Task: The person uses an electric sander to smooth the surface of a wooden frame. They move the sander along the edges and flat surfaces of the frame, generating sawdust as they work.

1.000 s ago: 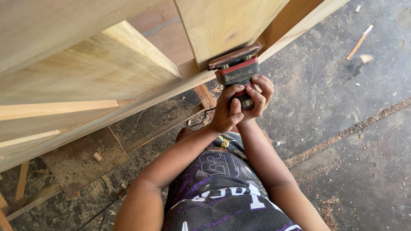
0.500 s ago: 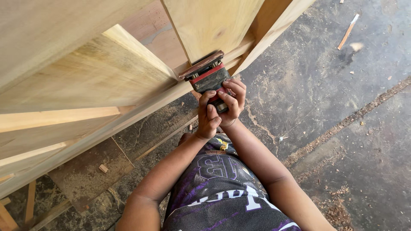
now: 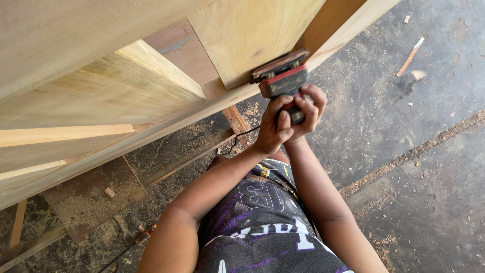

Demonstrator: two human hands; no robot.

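Both the left hand (image 3: pixel 273 131) and right hand (image 3: pixel 309 108) clench the red-and-black sander (image 3: pixel 282 77). Its flat pad presses against the pale wooden panel (image 3: pixel 252 35), dusty

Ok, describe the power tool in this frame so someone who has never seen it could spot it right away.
Start at the big pale wooden door frame filling the upper left. Follow its lower rail to the right, where the left hand and right hand meet. Pressed against the wood there is an electric sander: the only dark, red-banded thing with a flat pad, a black cord trailing from it.
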